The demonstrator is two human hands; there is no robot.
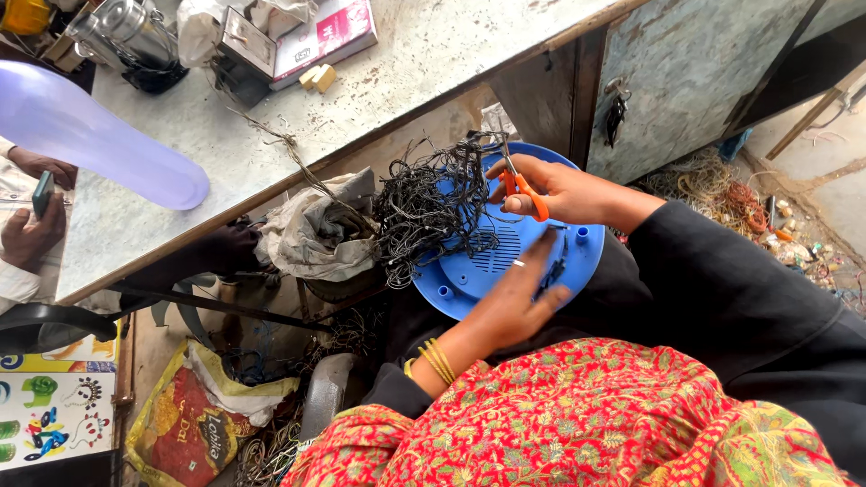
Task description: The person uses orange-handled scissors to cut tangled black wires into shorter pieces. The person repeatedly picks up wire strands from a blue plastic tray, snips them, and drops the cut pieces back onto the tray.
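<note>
My right hand [564,191] grips orange-handled scissors [523,185], blades pointing up toward a tangle of thin black wires [433,207]. The wires lie heaped on the left part of a round blue plastic tray [586,257] with vent slots, resting on my lap. My left hand [510,302], with gold bangles at the wrist, reaches over the tray's middle. Its fingers pinch a short black wire piece [521,263] with a pale tip. A few cut wire bits [554,271] lie by its fingertips.
A grey cloth [316,230] bunches left of the wires. Above runs a worn table [406,81] with a box [320,32], a metal pot [135,32] and a lilac balloon [99,135]. Another person's hands [32,230] hold a phone. A yellow bag [189,424] lies lower left, a metal cabinet [686,72] right.
</note>
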